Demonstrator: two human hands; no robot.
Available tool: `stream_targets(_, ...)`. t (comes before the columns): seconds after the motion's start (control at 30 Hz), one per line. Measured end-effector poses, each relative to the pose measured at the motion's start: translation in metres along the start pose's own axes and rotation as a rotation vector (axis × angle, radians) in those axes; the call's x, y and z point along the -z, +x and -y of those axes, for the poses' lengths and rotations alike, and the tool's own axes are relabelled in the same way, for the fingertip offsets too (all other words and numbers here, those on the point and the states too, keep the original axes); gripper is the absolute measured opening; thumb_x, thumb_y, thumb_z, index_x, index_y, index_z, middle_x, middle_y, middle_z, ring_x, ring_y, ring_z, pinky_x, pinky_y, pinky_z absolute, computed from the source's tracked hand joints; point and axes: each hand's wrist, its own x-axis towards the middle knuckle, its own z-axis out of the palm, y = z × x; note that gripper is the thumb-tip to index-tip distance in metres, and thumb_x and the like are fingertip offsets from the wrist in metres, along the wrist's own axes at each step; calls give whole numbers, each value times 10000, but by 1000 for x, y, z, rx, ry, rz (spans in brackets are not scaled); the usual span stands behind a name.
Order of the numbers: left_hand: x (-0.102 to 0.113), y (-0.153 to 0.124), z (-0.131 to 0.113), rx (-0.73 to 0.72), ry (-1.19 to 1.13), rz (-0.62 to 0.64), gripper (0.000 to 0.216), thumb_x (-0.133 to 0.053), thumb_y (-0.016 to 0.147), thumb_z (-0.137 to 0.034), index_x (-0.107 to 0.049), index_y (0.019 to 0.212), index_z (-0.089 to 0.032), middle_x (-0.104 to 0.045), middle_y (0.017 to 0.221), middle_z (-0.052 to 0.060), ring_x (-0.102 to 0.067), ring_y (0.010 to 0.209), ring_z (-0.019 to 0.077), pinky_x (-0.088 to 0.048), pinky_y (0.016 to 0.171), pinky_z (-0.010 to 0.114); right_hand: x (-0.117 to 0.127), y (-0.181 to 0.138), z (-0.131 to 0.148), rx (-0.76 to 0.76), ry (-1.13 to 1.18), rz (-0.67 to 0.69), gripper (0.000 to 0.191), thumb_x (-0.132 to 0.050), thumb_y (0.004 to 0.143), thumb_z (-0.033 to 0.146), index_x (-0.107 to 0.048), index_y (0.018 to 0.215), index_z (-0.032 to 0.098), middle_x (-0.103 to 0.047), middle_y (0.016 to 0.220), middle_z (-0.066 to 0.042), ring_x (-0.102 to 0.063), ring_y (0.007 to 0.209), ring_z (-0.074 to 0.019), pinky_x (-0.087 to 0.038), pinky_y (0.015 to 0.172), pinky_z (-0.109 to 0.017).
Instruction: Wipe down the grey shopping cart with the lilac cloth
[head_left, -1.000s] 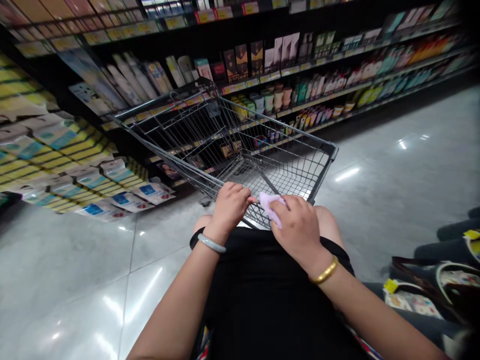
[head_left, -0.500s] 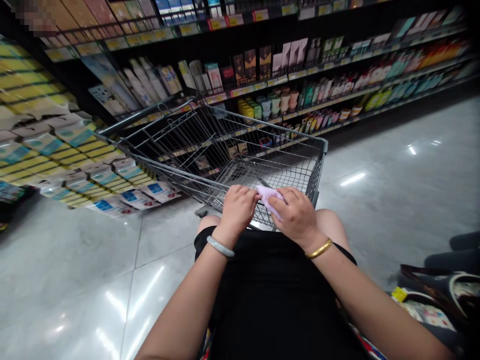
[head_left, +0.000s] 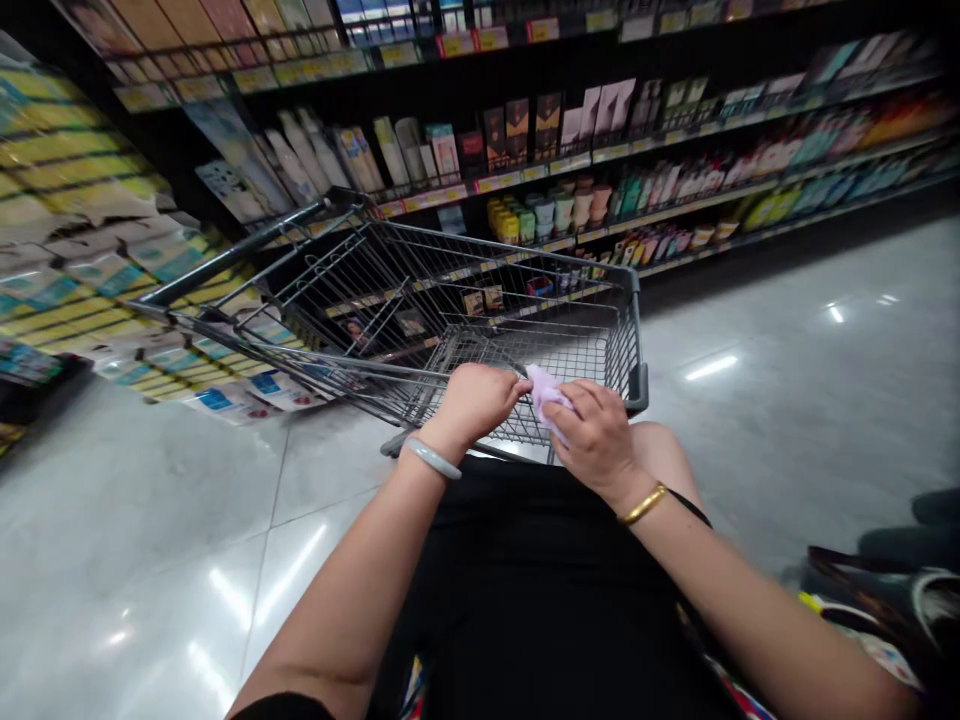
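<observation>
A grey wire shopping cart (head_left: 480, 262) stands in front of me with nothing visible in its basket. My left hand (head_left: 472, 398) is closed over the cart's near handle bar; a pale bangle sits on that wrist. My right hand (head_left: 592, 435) grips the same bar further right, with a small pale purple cloth (head_left: 544, 388) pinched under its fingers. A gold bangle is on the right wrist. My black garment fills the lower middle of the view.
Dark store shelves (head_left: 570, 150) with boxes, cups and packets run along the far side of the aisle. Stacked packs (head_left: 82, 270) fill the display at left. The glossy tiled floor (head_left: 787, 380) stretches right. A bag (head_left: 877, 610) lies at lower right.
The cart has swung leftward and its near end now sits squarely ahead of me. Both hands stay on the handle bar, the purple cloth still under the right one.
</observation>
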Motion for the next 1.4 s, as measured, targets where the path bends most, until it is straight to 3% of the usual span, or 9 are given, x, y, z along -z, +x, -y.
stream_targets(0.17, 2, 0, -4, 39, -29, 23, 603, -212, 1004, -524, -710, 903, -198, -729, 862, 88, -662, 804, 204, -408, 702, 293, 5, 12, -20, -160, 50, 75, 274, -628, 780, 219, -637, 1054, 219, -612, 1096, -89, -524, 1034, -259, -424, 882, -389)
stream_targets(0.3, 11, 8, 1, 11, -60, 113, 568, -247, 992, -543, -717, 965, -225, -737, 880, 70, -665, 810, 204, -411, 692, 278, 5, 9, -20, -275, 5, 21, 270, -628, 767, 217, -639, 1037, 217, -612, 1103, -92, -511, 1050, -276, -415, 906, -421)
stream_targets(0.47, 15, 29, 1, -59, -54, 179, 588, -240, 987, -490, -742, 895, -197, -736, 862, 89, -669, 790, 215, -414, 662, 287, -16, 0, 2, -170, 6, -83, 271, -642, 793, 182, -659, 1052, 258, -622, 1181, -63, -475, 1160, -259, -358, 1019, -440)
stream_targets(0.6, 6, 39, -7, -25, -26, 155, 628, -201, 987, -451, -744, 830, -179, -733, 845, 105, -672, 785, 218, -434, 678, 297, -39, -19, -7, -56, -50, -199, 230, -644, 819, 157, -687, 983, 312, -655, 1109, -13, -485, 1144, -216, -337, 1048, -418)
stream_targets(0.8, -4, 48, -12, 50, -5, 145, 683, -166, 989, -492, -747, 833, -169, -737, 859, 112, -680, 815, 227, -456, 702, 301, -54, -52, -27, -180, -43, 2, 238, -653, 786, 133, -712, 973, 269, -661, 1090, -51, -510, 1042, -224, -390, 937, -388)
stream_targets(1.0, -5, 54, -12, 50, -9, 125, 699, -159, 987, -484, -743, 762, -172, -723, 798, 107, -675, 792, 227, -451, 694, 307, -45, -19, -21, -149, -29, -205, 212, -656, 820, 162, -714, 932, 332, -618, 1158, -18, -494, 1146, -216, -378, 1009, -406)
stream_targets(1.2, -6, 57, -14, 84, 27, 116, 661, -184, 984, -461, -743, 796, -163, -729, 819, 116, -678, 785, 236, -451, 673, 318, -62, -33, -22, -53, -102, -140, 186, -660, 851, 193, -715, 975, 320, -612, 1113, -32, -504, 1070, -197, -381, 989, -386)
stream_targets(1.4, -7, 57, -12, 63, 30, 116, 647, -193, 994, -450, -739, 829, -145, -722, 817, 118, -676, 823, 224, -449, 703, 304, -44, -6, -9, -128, -12, -217, 212, -658, 846, 177, -716, 956, 348, -580, 1125, -33, -480, 1144, -219, -367, 1031, -415)
